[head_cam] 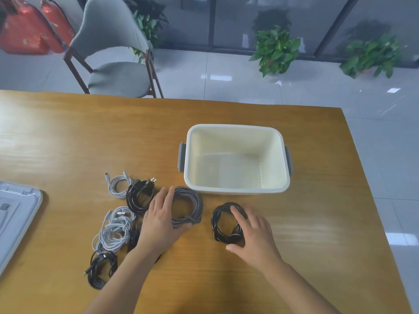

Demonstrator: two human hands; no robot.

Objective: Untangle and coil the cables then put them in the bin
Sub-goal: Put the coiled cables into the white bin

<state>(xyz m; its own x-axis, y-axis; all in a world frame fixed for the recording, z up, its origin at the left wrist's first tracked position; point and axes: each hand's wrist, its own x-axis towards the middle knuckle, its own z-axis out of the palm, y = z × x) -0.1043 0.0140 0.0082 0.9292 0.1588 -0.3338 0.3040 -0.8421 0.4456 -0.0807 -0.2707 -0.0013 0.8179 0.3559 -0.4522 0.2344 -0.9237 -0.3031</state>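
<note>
A white bin (235, 132) with grey handles stands empty on the wooden table (90, 132). In front of it lies a grey braided coil (195, 200); my left hand (158, 220) rests flat on its left side, with the thumb at the coil's near edge. A black coil (221, 223) lies to the right, and my right hand (254, 234) lies over it with straight fingers and the thumb at its near edge. Further left lie a small white coil (116, 184), a black coil with a plug (139, 196), a loose white bundle (115, 230) and a black coil (99, 270).
A grey lid or tray (13, 214) lies at the table's left edge. Behind the table stands a grey chair (115, 53). Potted plants (276, 51) and red fire extinguishers (25, 30) stand on the tiled floor beyond. The table's right edge runs close to the bin.
</note>
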